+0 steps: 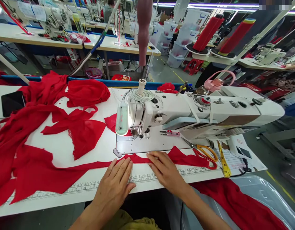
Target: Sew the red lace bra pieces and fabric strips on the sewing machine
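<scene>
A long red fabric strip (97, 165) runs along the front of the sewing table. My left hand (117, 182) lies flat on it, fingers stretched out and the thumb apart. To the right, my right hand (165, 172) has its fingertips and thumb closed at the same strip, near its upper edge. Just beyond both hands is the metal bed plate of a white sewing machine (168, 110). Pink thread snips (172, 133) lie on the machine bed. Orange-handled scissors (207, 151) rest at the right, partly over the strip's end.
Red fabric pieces (39, 127) cover the table's left side, near a black phone (12, 103). A printed ruler (147, 177) follows the front edge. At right are a yellow tape measure (224, 163) and a grey bin (264, 188) holding red fabric. Red thread cones (208, 33) stand behind.
</scene>
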Tool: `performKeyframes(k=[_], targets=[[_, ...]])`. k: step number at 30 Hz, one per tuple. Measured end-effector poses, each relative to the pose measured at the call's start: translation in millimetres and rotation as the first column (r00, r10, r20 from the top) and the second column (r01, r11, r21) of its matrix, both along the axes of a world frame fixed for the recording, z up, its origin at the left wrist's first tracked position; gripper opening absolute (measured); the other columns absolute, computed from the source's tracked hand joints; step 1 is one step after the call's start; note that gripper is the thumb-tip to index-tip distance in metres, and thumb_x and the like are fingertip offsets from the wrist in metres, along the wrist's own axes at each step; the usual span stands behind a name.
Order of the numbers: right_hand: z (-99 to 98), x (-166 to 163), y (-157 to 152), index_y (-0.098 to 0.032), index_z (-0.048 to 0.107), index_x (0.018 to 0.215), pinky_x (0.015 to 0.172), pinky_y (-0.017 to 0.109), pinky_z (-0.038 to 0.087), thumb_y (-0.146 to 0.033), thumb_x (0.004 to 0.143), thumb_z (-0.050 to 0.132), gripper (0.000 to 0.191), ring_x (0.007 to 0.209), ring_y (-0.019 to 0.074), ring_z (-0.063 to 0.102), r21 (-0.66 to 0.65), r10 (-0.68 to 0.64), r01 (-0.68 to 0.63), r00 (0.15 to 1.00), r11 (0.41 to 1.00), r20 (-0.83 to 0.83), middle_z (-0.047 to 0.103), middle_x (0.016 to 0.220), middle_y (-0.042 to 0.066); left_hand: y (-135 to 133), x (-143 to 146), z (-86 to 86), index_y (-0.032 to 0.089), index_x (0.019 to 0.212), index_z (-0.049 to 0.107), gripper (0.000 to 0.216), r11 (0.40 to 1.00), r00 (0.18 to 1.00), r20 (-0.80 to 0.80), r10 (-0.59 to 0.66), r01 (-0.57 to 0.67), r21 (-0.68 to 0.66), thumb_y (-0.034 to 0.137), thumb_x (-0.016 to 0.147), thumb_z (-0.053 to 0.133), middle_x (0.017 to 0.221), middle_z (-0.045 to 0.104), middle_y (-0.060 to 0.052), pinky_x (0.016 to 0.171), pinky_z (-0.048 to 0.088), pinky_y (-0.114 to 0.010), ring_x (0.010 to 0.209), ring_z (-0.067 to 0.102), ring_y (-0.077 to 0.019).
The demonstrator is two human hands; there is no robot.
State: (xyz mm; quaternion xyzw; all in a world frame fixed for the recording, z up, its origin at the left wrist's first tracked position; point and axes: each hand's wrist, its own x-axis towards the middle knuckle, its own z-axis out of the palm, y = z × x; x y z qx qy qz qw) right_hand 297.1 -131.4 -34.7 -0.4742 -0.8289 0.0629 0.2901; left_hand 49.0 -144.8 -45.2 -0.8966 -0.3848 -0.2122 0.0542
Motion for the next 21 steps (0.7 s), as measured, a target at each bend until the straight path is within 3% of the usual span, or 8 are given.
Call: performKeyframes(k=[4,8,11,14,17,19,21], targets=[[5.5,8.6,-8.2,-0.024,0.059,0.130,0.083,0.038,0.052,-0.013,0.097,0.054,0.035,0.100,0.0220,0.062,0.126,-0.085,0.091,0.995,0.988,-0.047,0.065,0.111,0.010,3.8,2.1,2.0,0.010,0.133,0.059,0.044,0.999,1.000,0.028,0.013,-0.013,0.033,0.039,0.105,0.040,0.133,0.066,-0.012,0.118,0.026,-0.041,0.120,0.061,-0.0249],[9.1,5.9,-20.6,-0.018,0.063,0.122,0.082,0.036,0.047,-0.020,0.099,0.055,0.025,0.097,0.0209,0.062,0.075,0.087,-0.098,0.987,0.992,0.137,0.069,0.107,0.009,4.3,4.5,0.7,0.011,0.130,0.061,0.042,0.998,0.998,0.059,0.033,-0.036,0.047,0.038,0.105,0.041,0.131,0.068,-0.011,0.118,0.027,-0.042,0.116,0.062,-0.0243],[10.6,14.8,-28.0,-0.018,0.065,0.092,0.074,0.034,0.042,-0.017,0.097,0.057,0.010,0.078,0.0168,0.059,0.104,0.057,-0.067,0.994,0.992,0.095,0.067,0.083,0.003,1.9,4.4,0.2,0.010,0.131,0.060,0.042,0.998,0.997,0.064,0.034,-0.037,0.045,0.037,0.104,0.044,0.131,0.067,-0.012,0.117,0.028,-0.043,0.117,0.062,-0.0254],[15.0,22.1,-27.3,-0.020,0.055,0.071,0.068,0.032,0.038,-0.012,0.093,0.059,0.024,0.064,0.0138,0.049,0.128,-0.037,0.042,0.998,0.991,-0.043,0.055,0.066,-0.001,1.4,4.0,3.9,0.009,0.130,0.060,0.040,1.000,0.996,0.083,0.019,-0.021,0.022,0.035,0.104,0.044,0.130,0.067,-0.014,0.114,0.031,-0.046,0.117,0.060,-0.0267],[20.1,12.8,-12.5,-0.019,0.064,0.093,0.071,0.032,0.041,-0.011,0.095,0.057,0.011,0.077,0.0163,0.054,0.079,-0.029,0.041,0.988,0.996,-0.149,0.062,0.083,0.004,10.7,1.7,13.6,0.010,0.122,0.063,0.026,1.000,0.987,0.159,0.001,0.000,-0.006,0.019,0.101,0.049,0.118,0.069,-0.013,0.107,0.036,-0.046,0.111,0.060,-0.0255],[20.8,-0.1,4.2,-0.020,0.066,0.105,0.074,0.031,0.043,-0.011,0.097,0.054,0.017,0.083,0.0172,0.055,0.049,0.047,-0.041,0.991,0.998,-0.129,0.063,0.090,0.005,23.4,-2.2,21.2,0.013,0.113,0.064,0.021,1.000,0.975,0.222,-0.013,0.017,-0.016,0.008,0.098,0.051,0.105,0.069,-0.010,0.096,0.042,-0.043,0.100,0.060,-0.0226],[19.0,-12.3,21.4,-0.022,0.068,0.105,0.073,0.031,0.042,-0.011,0.098,0.051,0.021,0.083,0.0171,0.054,0.010,0.160,-0.159,0.986,0.987,-0.050,0.063,0.090,0.005,37.8,-7.5,26.3,0.016,0.108,0.065,0.022,0.998,0.971,0.232,-0.049,0.059,-0.037,0.004,0.096,0.051,0.093,0.067,-0.005,0.083,0.044,-0.037,0.087,0.057,-0.0193]])
